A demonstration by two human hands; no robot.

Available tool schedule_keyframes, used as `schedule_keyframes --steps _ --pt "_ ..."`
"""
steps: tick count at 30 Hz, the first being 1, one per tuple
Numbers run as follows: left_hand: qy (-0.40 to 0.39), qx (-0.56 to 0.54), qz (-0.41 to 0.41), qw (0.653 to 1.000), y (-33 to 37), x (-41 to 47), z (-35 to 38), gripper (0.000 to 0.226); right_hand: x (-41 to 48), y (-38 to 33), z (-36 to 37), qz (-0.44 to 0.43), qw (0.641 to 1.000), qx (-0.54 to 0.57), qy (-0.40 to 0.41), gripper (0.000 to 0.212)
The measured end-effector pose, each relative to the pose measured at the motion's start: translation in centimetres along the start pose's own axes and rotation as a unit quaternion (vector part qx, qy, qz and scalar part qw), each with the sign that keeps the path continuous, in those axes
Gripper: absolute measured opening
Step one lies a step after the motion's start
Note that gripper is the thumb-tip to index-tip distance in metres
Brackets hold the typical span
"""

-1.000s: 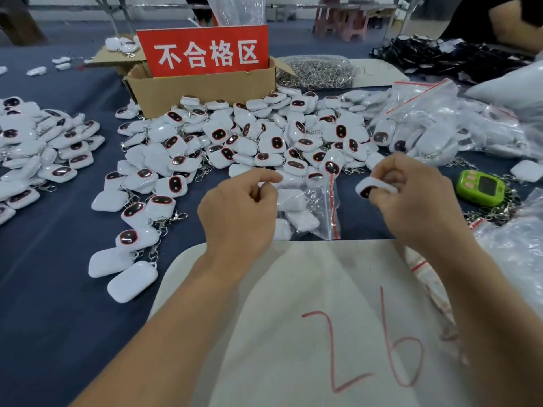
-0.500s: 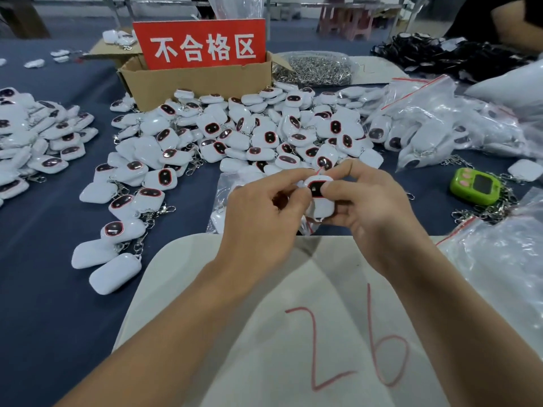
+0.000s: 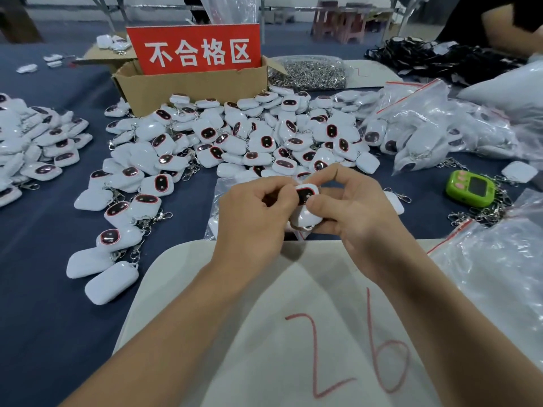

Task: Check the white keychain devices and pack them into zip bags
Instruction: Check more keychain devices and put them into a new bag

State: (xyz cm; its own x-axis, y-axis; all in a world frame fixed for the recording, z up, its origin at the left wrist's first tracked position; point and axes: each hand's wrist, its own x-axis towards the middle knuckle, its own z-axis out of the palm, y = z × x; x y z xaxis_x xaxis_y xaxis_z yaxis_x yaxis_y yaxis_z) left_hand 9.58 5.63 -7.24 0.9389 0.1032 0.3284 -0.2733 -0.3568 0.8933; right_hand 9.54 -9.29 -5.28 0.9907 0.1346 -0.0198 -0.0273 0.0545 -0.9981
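Blue table (image 3: 44, 259), perhaps 100 devices (image 3: 266, 141); held device (image 3: 305, 214) between left hand (image 3: 252, 221), right hand (image 3: 361, 212)

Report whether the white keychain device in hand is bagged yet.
Not bagged: the left hand and right hand pinch the white keychain device bare.

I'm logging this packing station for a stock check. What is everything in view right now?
held keychain device: one, white, between both hands
loose keychain devices: many, white, heaped mid-table and far left
cardboard box: one, brown, behind the heap
sign: one, red, standing in the box
metal clasps: bagful, silver, right of the box
zip bags: several, clear, right side
green gadget: one, right of the hands
sheet: one, off-white, marked 26, nearest
left hand: pinches the held keychain device
right hand: grips the held keychain device
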Motion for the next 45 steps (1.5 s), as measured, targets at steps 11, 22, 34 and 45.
schedule_keyframes --steps 11,22,34,45 --pt "-0.015 0.017 0.051 0.998 0.3 0.3 -0.9 0.019 -0.5 -0.3 0.2 -0.004 1.000 -0.014 0.001 0.029" --pt "0.024 -0.006 0.055 0.998 0.2 0.2 -0.8 0.020 -0.9 -0.8 0.6 -0.008 0.999 0.030 -0.036 0.043" --pt "0.049 -0.039 0.075 0.995 0.1 0.1 -0.6 0.007 -0.3 0.3 0.3 -0.141 0.966 -0.169 0.135 0.025" --pt "0.040 0.054 0.076 0.995 -0.2 0.2 -0.6 0.029 -0.5 0.8 0.4 -0.233 0.918 -0.271 0.171 0.033"
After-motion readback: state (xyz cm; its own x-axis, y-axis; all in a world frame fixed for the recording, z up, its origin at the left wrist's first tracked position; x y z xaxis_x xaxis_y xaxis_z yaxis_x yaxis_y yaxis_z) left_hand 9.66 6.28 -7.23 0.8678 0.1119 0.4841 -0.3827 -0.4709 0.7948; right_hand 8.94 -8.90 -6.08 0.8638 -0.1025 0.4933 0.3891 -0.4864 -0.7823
